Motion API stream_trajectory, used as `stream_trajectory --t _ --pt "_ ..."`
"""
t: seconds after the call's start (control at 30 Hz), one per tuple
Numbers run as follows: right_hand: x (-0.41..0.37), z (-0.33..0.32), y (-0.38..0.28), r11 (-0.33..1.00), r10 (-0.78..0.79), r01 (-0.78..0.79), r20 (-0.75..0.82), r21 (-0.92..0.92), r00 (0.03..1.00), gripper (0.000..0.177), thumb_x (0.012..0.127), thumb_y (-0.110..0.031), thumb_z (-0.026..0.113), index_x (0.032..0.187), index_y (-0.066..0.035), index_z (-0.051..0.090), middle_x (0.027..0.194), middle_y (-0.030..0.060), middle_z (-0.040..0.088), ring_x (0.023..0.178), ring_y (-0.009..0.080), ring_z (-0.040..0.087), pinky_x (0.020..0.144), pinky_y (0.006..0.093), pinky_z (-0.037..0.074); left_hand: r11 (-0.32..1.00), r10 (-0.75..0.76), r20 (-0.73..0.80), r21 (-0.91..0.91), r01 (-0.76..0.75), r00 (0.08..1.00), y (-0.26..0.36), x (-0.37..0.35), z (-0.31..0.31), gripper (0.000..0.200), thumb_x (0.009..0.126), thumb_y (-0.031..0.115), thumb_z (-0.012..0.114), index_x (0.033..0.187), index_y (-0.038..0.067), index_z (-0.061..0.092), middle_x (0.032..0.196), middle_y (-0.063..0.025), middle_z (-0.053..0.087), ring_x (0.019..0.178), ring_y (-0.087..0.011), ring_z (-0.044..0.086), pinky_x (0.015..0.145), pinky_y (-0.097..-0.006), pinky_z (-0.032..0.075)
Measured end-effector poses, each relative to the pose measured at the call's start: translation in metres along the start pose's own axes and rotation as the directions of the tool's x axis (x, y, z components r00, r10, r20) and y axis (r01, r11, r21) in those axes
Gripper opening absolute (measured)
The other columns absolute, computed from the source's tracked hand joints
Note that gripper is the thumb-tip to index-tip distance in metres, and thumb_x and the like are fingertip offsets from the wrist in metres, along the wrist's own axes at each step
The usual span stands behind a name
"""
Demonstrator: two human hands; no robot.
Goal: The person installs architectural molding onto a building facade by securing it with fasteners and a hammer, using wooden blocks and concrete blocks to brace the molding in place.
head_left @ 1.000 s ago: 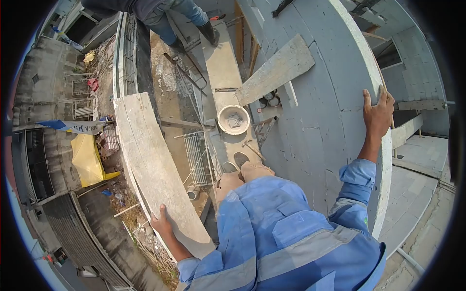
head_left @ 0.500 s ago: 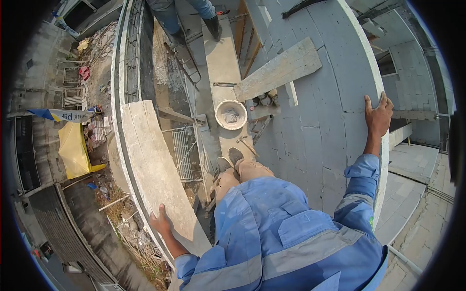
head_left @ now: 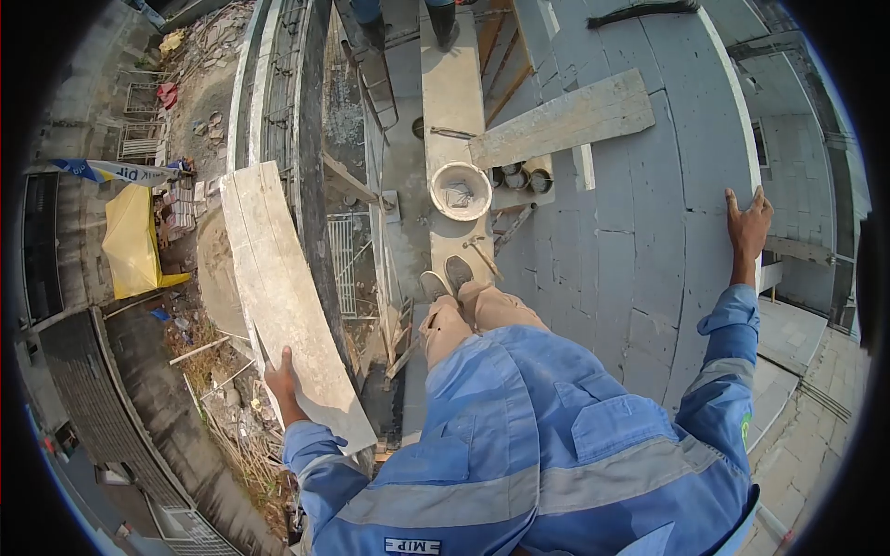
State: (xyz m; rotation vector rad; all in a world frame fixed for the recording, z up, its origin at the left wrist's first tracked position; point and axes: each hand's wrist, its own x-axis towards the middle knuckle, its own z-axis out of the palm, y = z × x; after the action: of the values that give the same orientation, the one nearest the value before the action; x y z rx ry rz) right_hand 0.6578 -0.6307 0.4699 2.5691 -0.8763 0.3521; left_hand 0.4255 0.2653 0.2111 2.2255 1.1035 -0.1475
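My left hand (head_left: 282,378) grips the outer edge of a long, pale wooden board (head_left: 292,301), thumb on top and the other fingers partly hidden. The board slants along the outer concrete ledge at the left. Out to the right, my right hand (head_left: 747,225) rests on the pale top edge of the grey block wall (head_left: 649,250), its fingers apart. Below, a round tub (head_left: 461,192) with grey material and a tool inside sits on the walkway plank (head_left: 451,88). A hammer (head_left: 483,258) lies near my shoes.
Another board (head_left: 565,120) leans from the plank to the block wall. Several dark buckets (head_left: 519,179) sit beside the tub. A person's boots (head_left: 443,23) stand farther along the plank. Beyond the left ledge is a drop to rubble and a yellow tarp (head_left: 134,243).
The view has shifted, moving the tub and plank up and right in frame. With my left hand on it, the pale board has moved outward, to the left of the ledge. My right hand stays on the wall.
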Motion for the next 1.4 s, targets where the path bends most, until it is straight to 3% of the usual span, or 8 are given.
stream_trajectory --t 0.47,0.53,0.87,0.93,1.07,1.2,1.37,1.4 --pt "0.019 0.022 0.015 0.998 -0.061 0.061 -0.002 -0.014 0.998 0.092 0.086 -0.068 0.06 0.15 -0.006 0.038 0.144 0.0261 0.041 0.131 0.0435 0.046 0.106 0.0493 0.044 0.97 -0.227 -0.211 0.041 0.241 0.951 -0.006 -0.008 0.038 0.089 0.078 0.059 0.075 0.131 -0.01 0.053 0.131 -0.0305 0.055 0.126 -0.0426 0.051 0.108 -0.0472 0.038" --pt "0.016 0.014 0.011 0.999 -0.034 0.034 0.043 0.011 0.998 0.094 0.086 -0.068 0.061 0.15 -0.004 0.037 0.144 0.0276 0.041 0.13 0.0444 0.047 0.106 0.0489 0.044 0.978 -0.059 -0.285 0.174 0.112 0.957 -0.006 -0.014 0.043 0.078 0.079 0.056 0.075 0.126 -0.005 0.057 0.126 -0.0264 0.055 0.125 -0.0402 0.048 0.11 -0.049 0.034" --pt "0.006 0.002 0.001 0.994 -0.022 0.014 0.074 0.106 0.997 0.096 0.086 -0.064 0.064 0.15 0.001 0.035 0.143 0.0294 0.04 0.13 0.0451 0.046 0.107 0.0482 0.043 0.977 -0.092 -0.309 0.157 0.146 0.947 0.0 -0.019 0.063 0.079 0.087 0.052 0.068 0.139 -0.004 0.047 0.139 -0.027 0.047 0.132 -0.04 0.042 0.112 -0.0515 0.032" --pt "0.001 -0.001 -0.001 0.995 -0.043 0.04 0.029 0.091 0.999 0.092 0.085 -0.058 0.067 0.15 -0.001 0.035 0.144 0.029 0.041 0.129 0.0445 0.048 0.106 0.0473 0.043 0.95 0.069 -0.416 0.305 0.068 0.907 0.003 -0.021 0.07 0.082 0.089 0.054 0.065 0.144 -0.003 0.042 0.146 -0.0272 0.042 0.138 -0.0387 0.038 0.116 -0.0508 0.028" --pt "-0.005 -0.006 -0.007 0.995 -0.027 0.027 0.007 0.1 1.0 0.09 0.085 -0.054 0.069 0.15 -0.002 0.035 0.146 0.0256 0.041 0.132 0.0411 0.047 0.109 0.0457 0.041 0.924 0.273 -0.411 0.363 -0.118 0.87 0.032 -0.04 0.098 0.088 0.091 0.06 0.059 0.154 0.007 0.03 0.159 -0.0236 0.025 0.147 -0.0398 0.023 0.12 -0.0532 0.02" --pt "-0.01 -0.016 -0.017 0.995 0.027 -0.027 0.003 0.095 1.0 0.087 0.086 -0.053 0.069 0.149 -0.003 0.037 0.146 0.024 0.043 0.133 0.0399 0.046 0.11 0.0455 0.04 0.921 0.079 -0.075 0.386 -0.044 0.994 0.061 -0.053 0.11 0.093 0.089 0.061 0.061 0.157 0.01 0.024 0.162 -0.0254 0.014 0.15 -0.0409 0.016 0.119 -0.0552 0.02" --pt "-0.014 -0.021 -0.034 0.986 0.122 -0.119 -0.023 0.12 0.992 0.074 0.088 -0.049 0.069 0.142 -0.004 0.048 0.144 0.0219 0.047 0.132 0.0374 0.048 0.108 0.0452 0.041 0.956 0.087 -0.069 0.285 -0.063 0.994 0.051 -0.04 0.101 0.087 0.091 0.056 0.062 0.154 0.005 0.031 0.16 -0.028 0.018 0.149 -0.0427 0.019 0.12 -0.05 0.021" --pt "-0.019 -0.017 -0.042 0.993 0.039 -0.006 -0.279 0.119 0.959 0.067 0.089 -0.045 0.068 0.138 -0.004 0.052 0.142 0.0206 0.049 0.13 0.0362 0.049 0.106 0.0443 0.042 0.963 0.088 -0.043 0.26 -0.074 0.995 0.048 -0.037 0.097 0.087 0.091 0.056 0.061 0.152 0.001 0.032 0.158 -0.0306 0.021 0.148 -0.0436 0.02 0.12 -0.0483 0.021"
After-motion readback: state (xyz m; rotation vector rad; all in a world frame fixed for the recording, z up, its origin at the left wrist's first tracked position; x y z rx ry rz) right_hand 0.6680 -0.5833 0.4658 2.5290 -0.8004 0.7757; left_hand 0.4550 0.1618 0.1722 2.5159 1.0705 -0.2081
